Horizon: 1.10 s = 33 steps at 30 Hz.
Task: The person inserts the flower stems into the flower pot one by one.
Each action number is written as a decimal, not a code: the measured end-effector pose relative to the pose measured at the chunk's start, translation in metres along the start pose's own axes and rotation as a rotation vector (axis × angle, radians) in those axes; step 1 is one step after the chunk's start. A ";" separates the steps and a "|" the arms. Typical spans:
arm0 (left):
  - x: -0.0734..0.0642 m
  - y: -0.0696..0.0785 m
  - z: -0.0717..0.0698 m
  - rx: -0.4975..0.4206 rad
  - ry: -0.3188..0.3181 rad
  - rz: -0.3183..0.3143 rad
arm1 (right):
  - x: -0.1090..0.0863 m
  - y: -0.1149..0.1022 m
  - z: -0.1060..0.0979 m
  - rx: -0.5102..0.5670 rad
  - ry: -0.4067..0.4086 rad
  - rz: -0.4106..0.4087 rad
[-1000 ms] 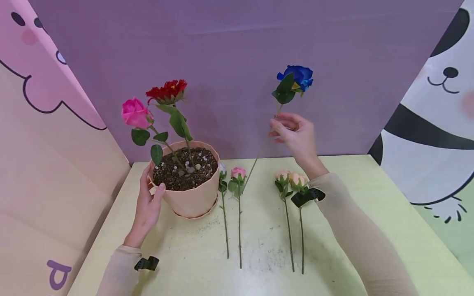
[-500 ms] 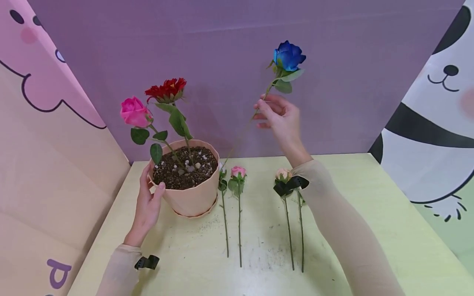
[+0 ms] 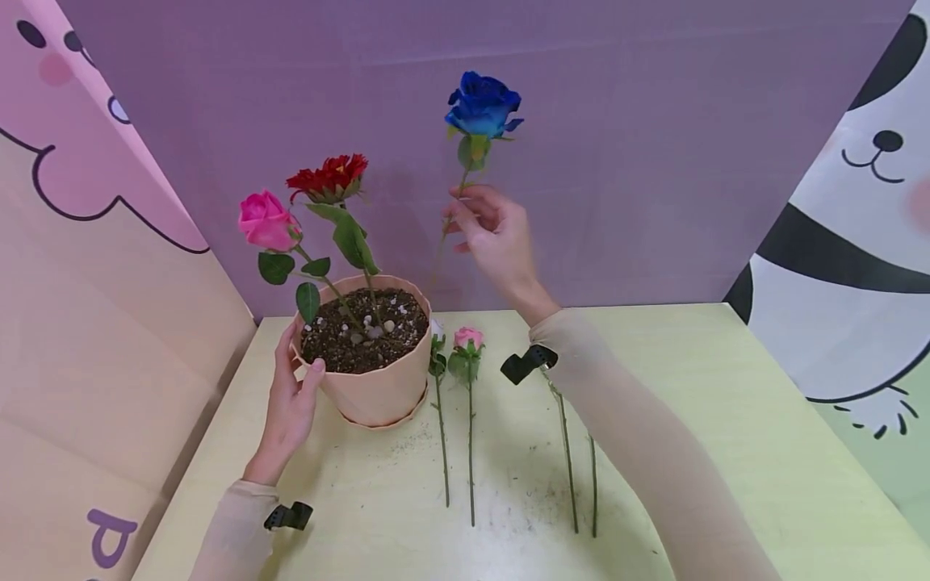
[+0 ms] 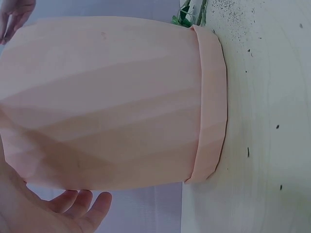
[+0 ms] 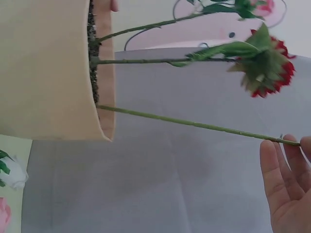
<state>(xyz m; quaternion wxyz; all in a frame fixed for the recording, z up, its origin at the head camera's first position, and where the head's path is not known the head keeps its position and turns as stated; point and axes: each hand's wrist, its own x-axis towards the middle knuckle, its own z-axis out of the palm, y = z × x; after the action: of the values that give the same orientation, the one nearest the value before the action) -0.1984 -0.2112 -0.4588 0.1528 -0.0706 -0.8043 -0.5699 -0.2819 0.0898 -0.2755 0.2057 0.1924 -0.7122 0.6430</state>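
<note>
My right hand [image 3: 501, 238] pinches the green stem of a blue rose [image 3: 483, 105] high up, under its bloom. In the right wrist view the stem [image 5: 184, 121] slants down to the rim of the pink flowerpot; whether its tip touches the soil is hidden. My left hand [image 3: 286, 403] grips the near left side of the flowerpot [image 3: 381, 387], thumb at the rim. Dark soil [image 3: 395, 319] with pale pebbles fills the pot. A pink rose [image 3: 267, 222] leaning left and a red flower [image 3: 330, 179] stand in it.
Right of the pot lie a small pink rose [image 3: 467, 343] and a white one [image 5: 14, 172]. Two more stems [image 3: 568, 468] lie farther right, their blooms hidden under my right forearm. Soil crumbs dot the table [image 3: 726, 387]; a purple backdrop [image 3: 654, 161] rises behind.
My right hand has carried the blue rose left toward the pot, and its bloom has risen, the stem turning more upright. My left hand stays on the pot.
</note>
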 end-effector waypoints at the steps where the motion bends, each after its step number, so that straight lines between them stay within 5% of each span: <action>1: 0.000 0.000 0.000 0.001 0.000 0.002 | 0.000 0.001 0.003 -0.009 -0.008 0.002; 11: 0.000 -0.002 0.000 0.001 0.001 0.006 | -0.004 0.014 0.028 -0.076 -0.082 0.036; 18: 0.001 -0.003 0.000 -0.003 0.003 -0.004 | -0.008 0.022 0.034 -0.327 -0.203 0.075; 23: 0.001 -0.001 0.002 -0.009 -0.007 -0.006 | -0.011 0.027 0.035 -0.316 -0.174 0.071; 28: 0.001 -0.001 0.001 -0.014 0.003 0.003 | -0.019 0.038 0.041 -0.370 -0.232 0.015; 33: 0.000 -0.002 0.000 -0.023 0.004 0.013 | -0.035 0.067 0.054 -0.347 -0.166 -0.119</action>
<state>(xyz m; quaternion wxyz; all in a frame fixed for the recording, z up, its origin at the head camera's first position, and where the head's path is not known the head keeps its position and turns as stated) -0.1995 -0.2119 -0.4610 0.1574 -0.0762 -0.7970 -0.5781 -0.2915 0.0430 -0.3552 0.2136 0.2482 -0.8142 0.4794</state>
